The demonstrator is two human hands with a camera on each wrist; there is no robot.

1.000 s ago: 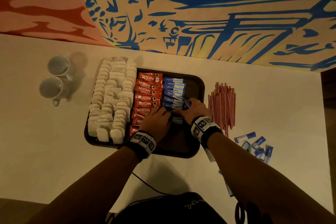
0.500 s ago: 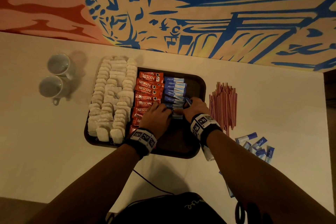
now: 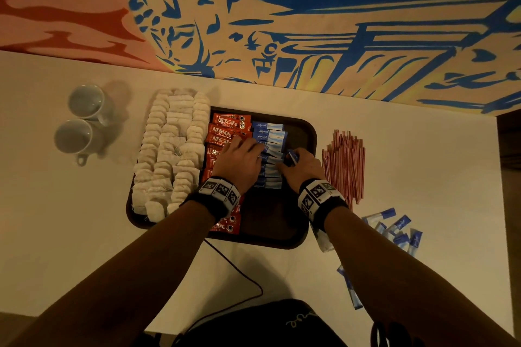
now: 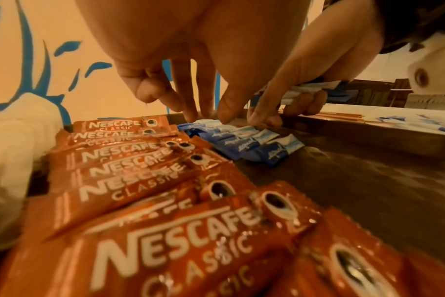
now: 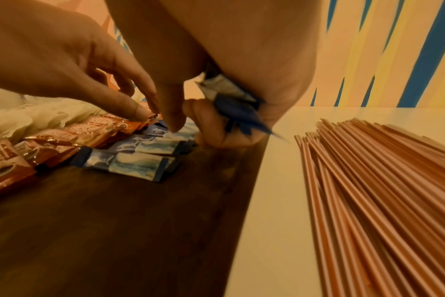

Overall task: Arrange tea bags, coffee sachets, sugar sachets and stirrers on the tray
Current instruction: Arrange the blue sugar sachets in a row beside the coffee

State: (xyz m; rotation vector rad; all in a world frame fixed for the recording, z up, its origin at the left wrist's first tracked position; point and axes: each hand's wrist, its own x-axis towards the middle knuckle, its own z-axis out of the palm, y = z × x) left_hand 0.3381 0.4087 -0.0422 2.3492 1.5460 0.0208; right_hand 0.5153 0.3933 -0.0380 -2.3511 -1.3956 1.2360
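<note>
Painted wall [image 3: 338, 22] in blue, yellow and red behind a pale table [image 3: 70, 220]; dark brown tray [image 3: 306, 132] on the table, near the wall. On the tray's left side and spilling past its far edge, white tea bags [image 3: 169, 149] in packed rows; just right of them, a column of red coffee sachets [image 3: 225, 132], labels up, overlapping; just right of those, a column of blue-and-white sugar sachets [image 3: 269, 135] down the tray's middle, with bare tray floor to the right and near side. Off the tray on the right, a bundle of red-and-white stirrers [image 3: 344, 166] flat on the table; nearer the body, a loose scatter of spare sugar sachets [image 3: 394, 228]. Two white cups [image 3: 81, 121] well left of the tray, touching. Left hand [image 3: 239, 160] over the coffee and sugar columns, fingers extended downward, fingertips [image 4: 226, 116] pressing on the sugar row. Right hand [image 3: 301, 167] just beside it, curled round a small bunch of sugar sachets [image 5: 231, 100] in the palm, forefinger pointing down onto the row
</note>
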